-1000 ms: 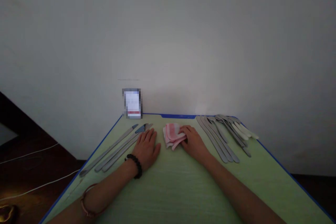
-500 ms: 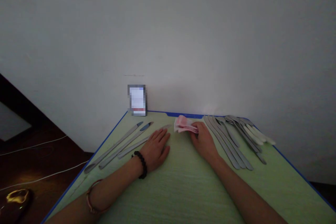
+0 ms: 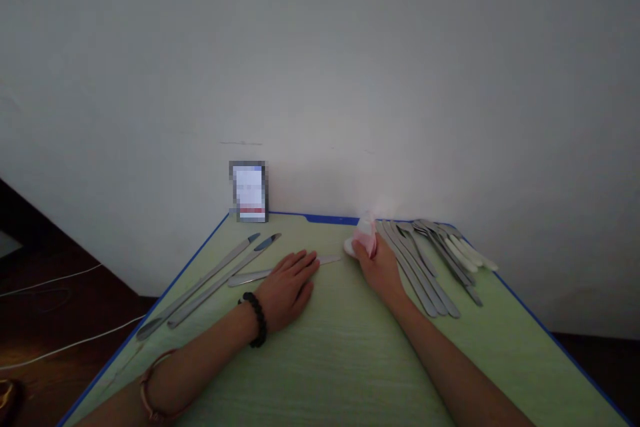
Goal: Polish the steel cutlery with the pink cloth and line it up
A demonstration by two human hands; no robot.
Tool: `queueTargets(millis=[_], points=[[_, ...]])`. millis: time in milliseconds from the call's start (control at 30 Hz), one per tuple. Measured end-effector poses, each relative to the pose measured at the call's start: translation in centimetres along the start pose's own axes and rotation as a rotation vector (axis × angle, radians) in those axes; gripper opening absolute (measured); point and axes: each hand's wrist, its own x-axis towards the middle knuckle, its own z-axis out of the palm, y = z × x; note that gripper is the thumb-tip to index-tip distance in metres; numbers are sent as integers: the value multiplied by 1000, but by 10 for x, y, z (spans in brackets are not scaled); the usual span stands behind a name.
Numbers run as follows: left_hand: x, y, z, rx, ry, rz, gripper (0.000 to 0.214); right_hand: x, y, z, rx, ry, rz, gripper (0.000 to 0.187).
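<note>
My left hand [image 3: 286, 288] lies flat over the middle of a table knife [image 3: 250, 275], fingers stretched out and pointing right. The knife's handle end shows left of the hand and its blade tip beyond the fingertips. Closed round a folded pink and white cloth [image 3: 368, 237], my right hand [image 3: 381, 273] is just right of that tip. Further left, two more knives [image 3: 225, 281] lie slantwise, side by side. Near my right hand several long-handled silver pieces [image 3: 417, 280] lie in a row, their far ends partly overlapping.
The green table [image 3: 320, 373] has a blue rim. A blurred phone-like screen [image 3: 250, 192] stands at its back left, by the wall [image 3: 320, 80]. Several forks and spoons [image 3: 425, 230] and white-handled cutlery [image 3: 467, 253] lie at right. White cables [image 3: 75, 340] run below on the left.
My right hand has turned the cloth more upright, with its lower fold by the knife tip. The knife under my left hand now lies flatter across the table. The view has shifted slightly right.
</note>
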Motion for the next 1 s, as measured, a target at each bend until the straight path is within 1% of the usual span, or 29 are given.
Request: queueTargets(millis=[67,100,167,233,300,433,567,667,700,733,800,867,1000], points=[[-1,3,-3,25,0,-6,43,-1,-1,0,1,-6,5,23],[-1,5,-5,50,12,-30,43,-1,-1,-1,0,-7,8,23],[-2,10,-8,121,41,-122,41,-1,-1,-1,-3,-4,7,24],[-2,16,-12,208,41,-216,40,-1,-1,-2,1,-2,3,24],[-2,23,-14,294,5,-263,41,-1,-2,-2,4,-4,2,25],[-2,36,-15,410,-87,-268,39,-1,-1,-2,-2,-2,-7,26],[-1,38,-17,412,-175,-235,38,0,2,-1,17,6,-1,21],[-2,34,-25,357,-234,-246,49,2,7,0,83,48,29,13],[-3,33,-30,332,-252,-250,48,2,10,1,107,65,47,13],[-4,33,-35,317,-260,-265,45,3,12,2,125,74,70,13],[-6,34,-45,303,-329,-346,40,5,15,3,156,78,108,17],[-6,38,-52,306,-389,-385,39,5,15,4,191,75,100,22],[-2,45,-55,345,-400,-428,40,4,9,1,223,61,48,25]])
